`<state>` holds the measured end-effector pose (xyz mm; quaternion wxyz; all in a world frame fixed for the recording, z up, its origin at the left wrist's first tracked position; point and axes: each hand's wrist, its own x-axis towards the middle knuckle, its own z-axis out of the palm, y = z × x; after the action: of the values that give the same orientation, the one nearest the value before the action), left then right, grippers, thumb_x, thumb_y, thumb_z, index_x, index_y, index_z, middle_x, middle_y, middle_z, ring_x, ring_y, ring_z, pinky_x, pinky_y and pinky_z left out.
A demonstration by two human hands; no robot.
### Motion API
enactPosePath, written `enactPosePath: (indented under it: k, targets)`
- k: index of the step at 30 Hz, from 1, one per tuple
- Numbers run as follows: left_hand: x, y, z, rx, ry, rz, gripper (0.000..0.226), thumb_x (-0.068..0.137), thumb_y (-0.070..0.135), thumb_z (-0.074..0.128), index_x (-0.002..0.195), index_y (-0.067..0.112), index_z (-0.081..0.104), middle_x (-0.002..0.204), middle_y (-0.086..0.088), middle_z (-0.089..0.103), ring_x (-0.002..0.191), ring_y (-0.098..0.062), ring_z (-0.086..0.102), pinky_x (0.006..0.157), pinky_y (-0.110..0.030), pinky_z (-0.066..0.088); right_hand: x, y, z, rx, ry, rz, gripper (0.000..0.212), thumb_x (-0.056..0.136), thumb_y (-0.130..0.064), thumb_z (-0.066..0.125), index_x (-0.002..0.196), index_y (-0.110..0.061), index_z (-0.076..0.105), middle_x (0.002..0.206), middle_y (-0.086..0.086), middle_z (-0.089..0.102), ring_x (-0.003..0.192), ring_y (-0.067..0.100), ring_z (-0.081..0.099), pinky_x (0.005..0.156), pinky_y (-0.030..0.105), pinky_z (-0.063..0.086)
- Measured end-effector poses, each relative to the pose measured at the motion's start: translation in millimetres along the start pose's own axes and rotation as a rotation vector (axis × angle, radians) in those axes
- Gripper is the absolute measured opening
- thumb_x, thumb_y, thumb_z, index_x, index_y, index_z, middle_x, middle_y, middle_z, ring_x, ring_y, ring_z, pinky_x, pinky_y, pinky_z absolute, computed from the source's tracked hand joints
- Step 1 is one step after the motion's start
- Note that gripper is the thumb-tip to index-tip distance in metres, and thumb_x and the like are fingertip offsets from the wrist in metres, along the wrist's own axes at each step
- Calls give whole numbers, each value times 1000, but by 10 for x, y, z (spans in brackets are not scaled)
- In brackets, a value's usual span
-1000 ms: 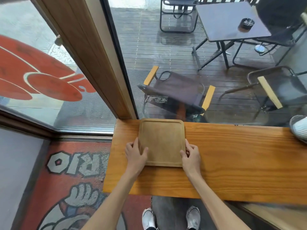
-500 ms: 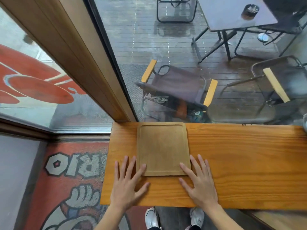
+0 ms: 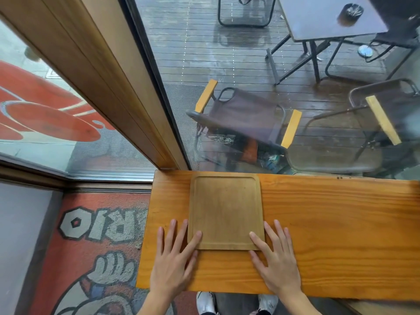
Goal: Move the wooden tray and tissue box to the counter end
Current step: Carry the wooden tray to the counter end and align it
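Observation:
A square wooden tray with a raised rim lies flat near the left end of the orange wooden counter, its far edge against the window. My left hand rests flat on the counter at the tray's near left corner, fingers spread, thumb on the tray's rim. My right hand lies flat at the near right corner, thumb touching the rim. Neither hand grips anything. No tissue box is in view.
The counter's left end drops off to a floor with painted graphics. A glass window and wooden frame stand right behind the counter. Folding chairs and a table stand outside. My shoes show below the counter's near edge.
My hands let go of the tray's sides, drew back toward me and now lie flat and spread at its near corners. The tray stays put near the counter's left end.

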<state>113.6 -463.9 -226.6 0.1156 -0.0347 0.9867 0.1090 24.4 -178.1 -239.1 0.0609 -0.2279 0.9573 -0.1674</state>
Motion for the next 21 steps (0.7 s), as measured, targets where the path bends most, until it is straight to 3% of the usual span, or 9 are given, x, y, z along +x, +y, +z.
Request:
enactPosePath:
  k: [9, 17, 21]
  targets:
    - [-8, 18, -12, 13, -17, -2, 51, 101, 45, 25, 150, 35, 34, 160, -11, 30, 149, -40, 20, 112, -65, 26, -7, 31, 16, 2, 13, -21, 42, 96, -50, 40, 136, -39, 47, 148, 9, 44, 146, 34, 26, 116, 57, 23]
    - [-24, 28, -31, 0, -27, -19, 52, 101, 40, 20, 153, 36, 22, 161, -9, 26, 149, -39, 19, 113, -64, 24, -23, 29, 14, -22, 37, -31, 44, 92, -46, 49, 135, -37, 51, 145, 10, 48, 145, 34, 29, 114, 57, 28]
    - [-20, 28, -31, 3, -11, -25, 53, 100, 35, 28, 153, 35, 24, 161, -8, 28, 150, -38, 19, 115, -63, 23, -17, 18, -2, -8, 20, -7, 42, 93, -49, 48, 134, -39, 52, 147, 8, 47, 145, 33, 29, 115, 56, 27]
